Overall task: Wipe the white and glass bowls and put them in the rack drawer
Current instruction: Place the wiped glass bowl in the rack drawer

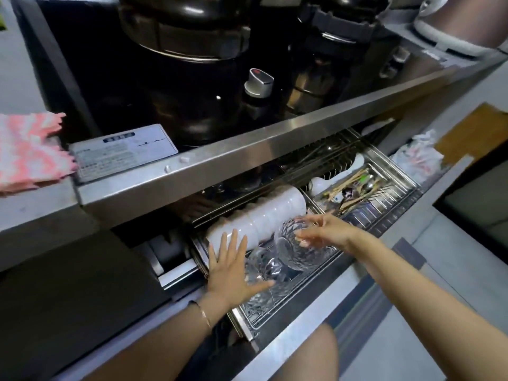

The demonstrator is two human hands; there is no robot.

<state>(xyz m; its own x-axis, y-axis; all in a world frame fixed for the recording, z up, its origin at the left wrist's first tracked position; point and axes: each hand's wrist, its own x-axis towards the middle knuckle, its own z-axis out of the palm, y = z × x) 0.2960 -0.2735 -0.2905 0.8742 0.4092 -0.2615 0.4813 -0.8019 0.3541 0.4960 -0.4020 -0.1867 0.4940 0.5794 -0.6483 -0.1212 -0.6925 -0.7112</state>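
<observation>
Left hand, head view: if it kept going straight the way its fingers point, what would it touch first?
Most likely the row of white bowls lying in the rack drawer: the left hand's straight fingers point at it, though depth is unclear.

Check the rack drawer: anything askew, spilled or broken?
Nothing spilled or broken that I can see. The glass bowl the right hand holds lies tilted on its side, not nested with the other glass bowls near the open left hand. The white bowls sit in a neat row.
</observation>
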